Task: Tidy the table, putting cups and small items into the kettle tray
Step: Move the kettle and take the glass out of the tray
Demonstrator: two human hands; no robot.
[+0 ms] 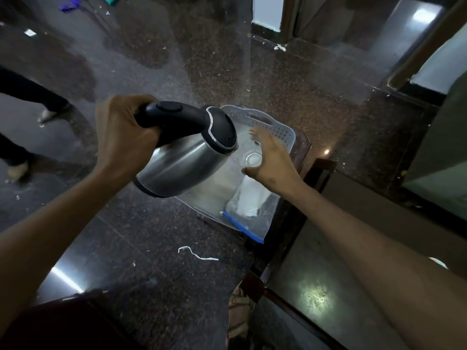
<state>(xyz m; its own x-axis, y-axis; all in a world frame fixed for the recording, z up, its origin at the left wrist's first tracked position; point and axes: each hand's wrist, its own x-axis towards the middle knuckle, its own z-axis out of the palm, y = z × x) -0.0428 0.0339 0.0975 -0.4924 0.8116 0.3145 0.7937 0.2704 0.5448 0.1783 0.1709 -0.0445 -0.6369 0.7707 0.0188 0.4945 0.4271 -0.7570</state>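
Note:
My left hand (121,137) grips the black handle of a steel kettle (184,157), which hangs tilted in the air over the left side of a pale perforated plastic tray (280,127). My right hand (271,160) reaches into the tray and its fingers curl round a clear glass cup (251,157) lying on its side there. At the tray's near end lies a clear zip bag (249,205) with a blue seal strip and white contents.
The tray sits on a small dark table (303,150) whose glossy top runs toward me on the right. Speckled dark floor lies all around, with a white paper scrap (197,253) near me. Another person's legs and feet (17,168) stand at the far left.

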